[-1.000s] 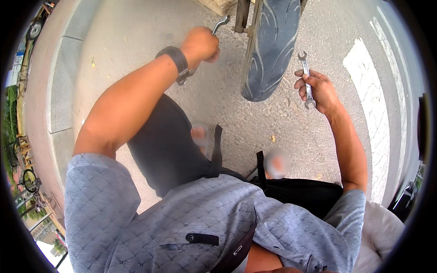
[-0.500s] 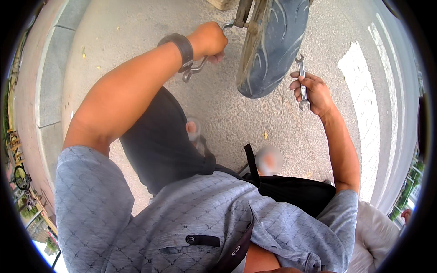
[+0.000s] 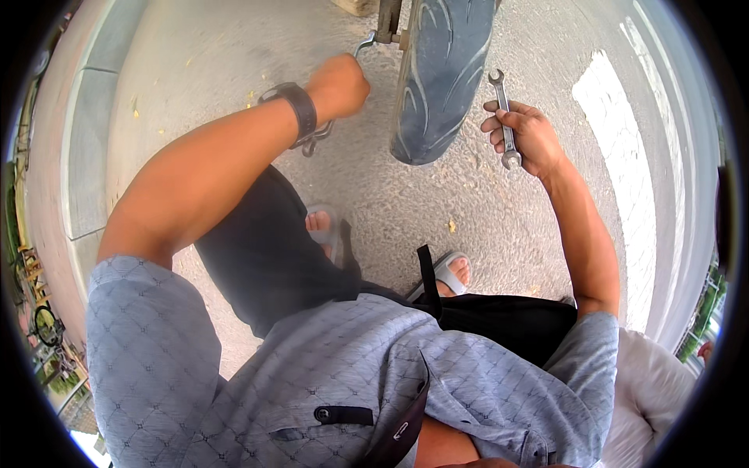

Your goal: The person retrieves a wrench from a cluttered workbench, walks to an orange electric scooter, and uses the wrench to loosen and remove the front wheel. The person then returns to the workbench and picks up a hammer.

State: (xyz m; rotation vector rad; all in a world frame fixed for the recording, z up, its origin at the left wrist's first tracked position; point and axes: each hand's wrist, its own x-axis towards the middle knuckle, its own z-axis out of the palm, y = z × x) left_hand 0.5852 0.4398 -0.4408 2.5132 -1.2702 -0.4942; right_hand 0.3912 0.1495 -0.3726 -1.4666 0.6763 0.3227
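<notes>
My left hand (image 3: 338,84) is closed on a curved metal wrench (image 3: 364,43), whose upper end reaches the metal axle fitting (image 3: 390,37) on the left side of a wheel with a grey-black treaded tyre (image 3: 437,86). The wrench's lower part shows below my wrist; most of its middle is hidden by my fist. To the right of the tyre, my right hand (image 3: 527,139) holds a silver double open-end wrench (image 3: 500,90) upright between thumb and fingers, apart from the wheel.
A pale block (image 3: 353,6) lies at the top beside the wheel. A curb (image 3: 92,148) runs along the left, a white painted stripe (image 3: 612,148) along the right. My sandalled feet (image 3: 456,273) are on the asphalt below the tyre. A light padded thing (image 3: 647,390) sits at lower right.
The curved wrench in my left hand has moved in to the axle fitting. My right hand still holds its wrench beside the tyre. The view has shifted slightly.
</notes>
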